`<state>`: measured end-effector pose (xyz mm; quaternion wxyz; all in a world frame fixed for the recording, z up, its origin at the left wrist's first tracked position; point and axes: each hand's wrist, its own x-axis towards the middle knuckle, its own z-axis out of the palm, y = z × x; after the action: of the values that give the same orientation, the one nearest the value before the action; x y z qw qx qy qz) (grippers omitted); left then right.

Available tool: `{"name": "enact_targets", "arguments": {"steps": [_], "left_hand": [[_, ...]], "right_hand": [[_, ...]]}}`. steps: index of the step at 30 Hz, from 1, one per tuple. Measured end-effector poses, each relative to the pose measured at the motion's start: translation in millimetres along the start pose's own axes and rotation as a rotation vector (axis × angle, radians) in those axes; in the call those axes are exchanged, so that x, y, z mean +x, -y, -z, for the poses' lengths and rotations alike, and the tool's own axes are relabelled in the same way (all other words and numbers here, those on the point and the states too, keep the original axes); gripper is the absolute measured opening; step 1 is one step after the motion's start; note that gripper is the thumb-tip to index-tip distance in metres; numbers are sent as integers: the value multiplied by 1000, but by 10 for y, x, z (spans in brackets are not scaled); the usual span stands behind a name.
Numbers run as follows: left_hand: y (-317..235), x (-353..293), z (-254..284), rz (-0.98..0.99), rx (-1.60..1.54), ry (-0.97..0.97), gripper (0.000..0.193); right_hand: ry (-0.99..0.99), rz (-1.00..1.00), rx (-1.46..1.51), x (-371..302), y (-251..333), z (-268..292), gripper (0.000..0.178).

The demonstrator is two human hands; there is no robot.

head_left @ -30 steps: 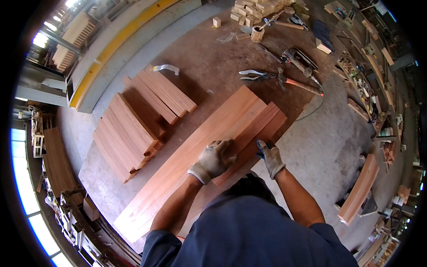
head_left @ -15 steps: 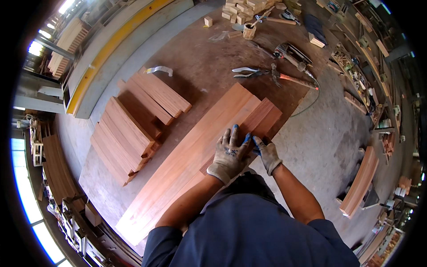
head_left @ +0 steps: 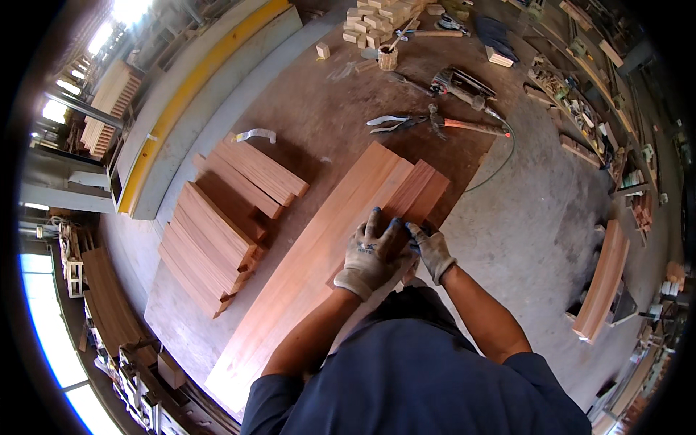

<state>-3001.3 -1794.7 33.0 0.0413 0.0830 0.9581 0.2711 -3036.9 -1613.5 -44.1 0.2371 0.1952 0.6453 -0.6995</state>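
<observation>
A dark reddish wooden board [head_left: 423, 186] lies along the right edge of a wide, lighter wooden panel [head_left: 341, 196]. My left hand [head_left: 368, 258], in a pale glove with blue fingertips, rests on the dark board with its fingers apart. Close beside it, my right hand [head_left: 433, 251], gloved alike, has its fingers bent together at the board's near edge. Its fingertips almost meet the left thumb. Whatever lies between the right fingers is hidden.
Several loose boards [head_left: 210, 235] lie left of the panel, a white curved strip [head_left: 255, 135] beyond them. Pliers [head_left: 395, 123], a hammer [head_left: 464, 126] and a corded power tool [head_left: 464, 88] lie past the panel's far end. Small wooden blocks [head_left: 377, 20] are piled farther back.
The whole view has shifted a little. My left hand's fingers look slightly more bent than before. Both hands remain at the dark board, which lies in the same place on the panel.
</observation>
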Motion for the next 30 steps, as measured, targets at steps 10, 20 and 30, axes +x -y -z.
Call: {"name": "enact_targets", "arguments": {"steps": [10,20,30], "left_hand": [[266,247,-31,150,-191,-47,43],[502,317,-12,74,-415,-70,30],[510,251,-143,8,-161,-35,48]], "right_hand": [[-43,0,-21,2,18,-50,53],[17,-43,18,-55,125,-65,53],[28,-44,-186,-19,88,-9,68]]}}
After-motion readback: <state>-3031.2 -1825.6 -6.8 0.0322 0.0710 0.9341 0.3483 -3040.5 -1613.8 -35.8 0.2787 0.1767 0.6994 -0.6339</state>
